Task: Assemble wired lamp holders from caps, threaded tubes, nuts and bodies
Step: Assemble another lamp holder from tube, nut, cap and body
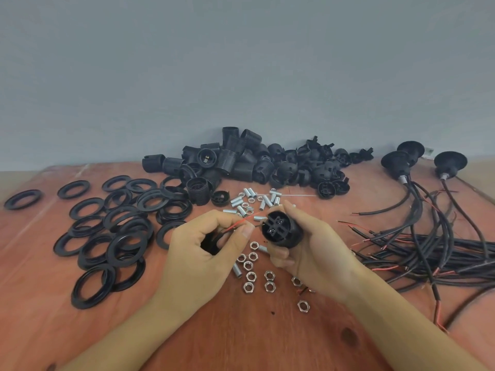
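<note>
My right hand (pixel 308 253) grips a black lamp holder body (pixel 281 230), its terminal end with a cross-shaped face turned toward my left hand. My left hand (pixel 203 247) pinches thin wires, a red wire (pixel 239 223) showing above the thumb, with the wire tips just left of the body's terminals. A black cap part is partly hidden inside the left palm. Loose hex nuts (pixel 251 275) lie on the table below both hands. Short threaded metal tubes (pixel 250 200) lie scattered just behind them.
A heap of black bodies and caps (pixel 251 162) sits against the grey wall. Several black rings (pixel 117 228) spread over the left of the wooden table (pixel 241 333). Black cables (pixel 428 250) and three wired holders (pixel 401 160) occupy the right.
</note>
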